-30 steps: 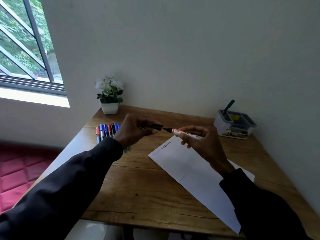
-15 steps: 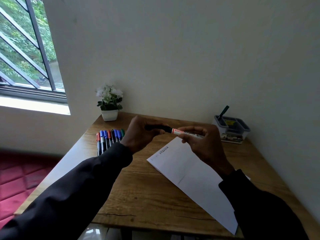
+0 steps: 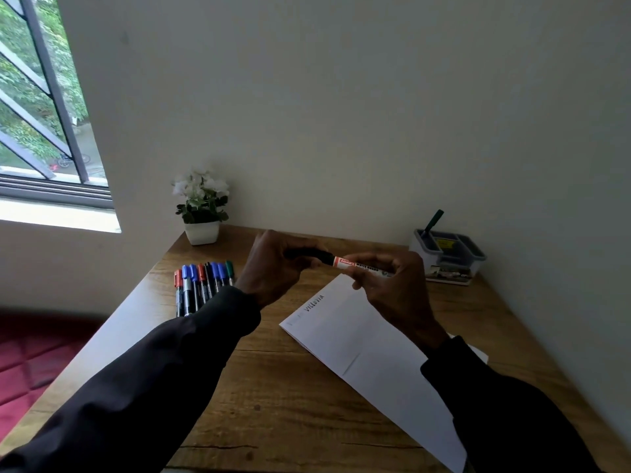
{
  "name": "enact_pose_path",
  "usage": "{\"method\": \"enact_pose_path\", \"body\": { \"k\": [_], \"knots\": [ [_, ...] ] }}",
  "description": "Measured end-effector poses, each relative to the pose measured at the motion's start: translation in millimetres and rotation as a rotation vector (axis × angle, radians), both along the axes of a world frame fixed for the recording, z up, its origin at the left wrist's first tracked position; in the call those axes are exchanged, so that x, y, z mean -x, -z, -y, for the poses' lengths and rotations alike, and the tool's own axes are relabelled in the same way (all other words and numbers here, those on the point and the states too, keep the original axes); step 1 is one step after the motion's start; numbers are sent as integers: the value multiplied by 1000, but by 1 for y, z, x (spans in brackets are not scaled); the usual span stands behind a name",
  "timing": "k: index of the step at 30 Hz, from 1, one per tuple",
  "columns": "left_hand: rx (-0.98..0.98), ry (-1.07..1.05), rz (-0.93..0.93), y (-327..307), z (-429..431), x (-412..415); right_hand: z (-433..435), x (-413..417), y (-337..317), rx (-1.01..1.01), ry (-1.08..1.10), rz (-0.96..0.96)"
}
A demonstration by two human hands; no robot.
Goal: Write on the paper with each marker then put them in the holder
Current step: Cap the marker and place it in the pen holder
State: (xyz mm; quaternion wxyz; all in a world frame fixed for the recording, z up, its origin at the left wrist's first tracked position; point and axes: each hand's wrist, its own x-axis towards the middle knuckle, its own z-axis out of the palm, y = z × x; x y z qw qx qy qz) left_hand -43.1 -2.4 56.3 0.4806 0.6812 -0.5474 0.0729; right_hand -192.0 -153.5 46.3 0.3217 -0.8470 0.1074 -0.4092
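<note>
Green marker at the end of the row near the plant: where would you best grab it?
Pinch the green marker by its capped end, coming from above and from its right. It lies flat on the table, close beside a blue marker on its left, while its right side is open; the left sleeve hides its lower barrel.

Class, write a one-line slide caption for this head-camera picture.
Left hand grips the black cap, right hand the whiteboard marker above the paper; holder at back right.
</note>
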Motion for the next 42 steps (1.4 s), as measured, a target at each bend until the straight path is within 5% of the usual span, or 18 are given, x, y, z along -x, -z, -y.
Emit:
{"method": "enact_pose_path", "body": {
  "k": [6, 14, 23, 30, 42],
  "knots": [
    [-3, 70, -31, -14, 30, -8, 36, -9, 3, 233, 62, -299],
    [90, 98, -423, 10, 55, -19, 123, -11, -10, -168, 328, -61],
    [39, 77, -453, 21, 55, -26, 214, 1, -37, -204, 644, -91],
    [29, 74, -410, 22, 52, -29, 232, -24, -15, -242, 673, -293],
    [-9, 12, -444, 28, 44, -38, 238, -41, -7, -301, 744, -310]
  ]
}}
